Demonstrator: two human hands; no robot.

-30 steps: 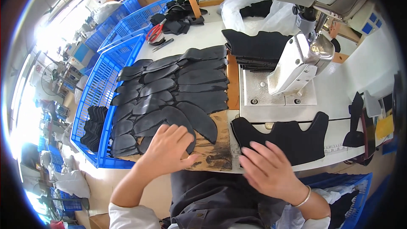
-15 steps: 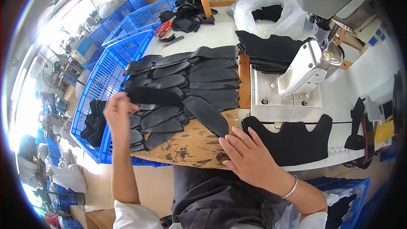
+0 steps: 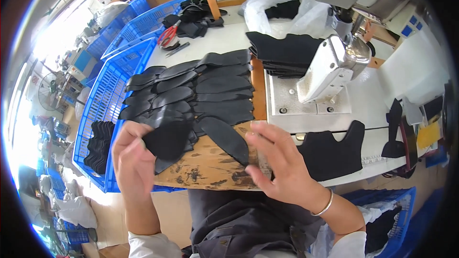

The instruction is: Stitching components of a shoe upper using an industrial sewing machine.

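- Head view: the left hand [image 3: 131, 155] is raised above the near edge of the worn wooden board [image 3: 205, 167], fingers closed on a rounded black leather piece [image 3: 167, 136].
- Just beyond that piece, rows of long black leather pieces [image 3: 201, 93] lie overlapped across the board and the white worktop [image 3: 224, 38].
- The right hand [image 3: 282, 162] rests on the board with fingers spread and holds nothing; its fingertips [image 3: 253, 136] lie just beside one pointed black strip [image 3: 224, 138].
- A silver bangle [image 3: 325, 205] sits on the right wrist.
- Right of that hand, a black notched fabric panel [image 3: 334, 153] lies flat before the grey sewing machine [image 3: 334, 64].
- A stack of black cut panels [image 3: 282, 50] sits beside the machine head, and behind it stands a white plastic bag [image 3: 291, 7] with dark pieces inside.
- Blue plastic crates [image 3: 103, 100] line the left edge of the worktop; one holds black pieces [image 3: 98, 145].
- Red-handled scissors [image 3: 167, 36] lie far back on the worktop.
- A small yellow rectangular label [image 3: 428, 136] sits at the far right.
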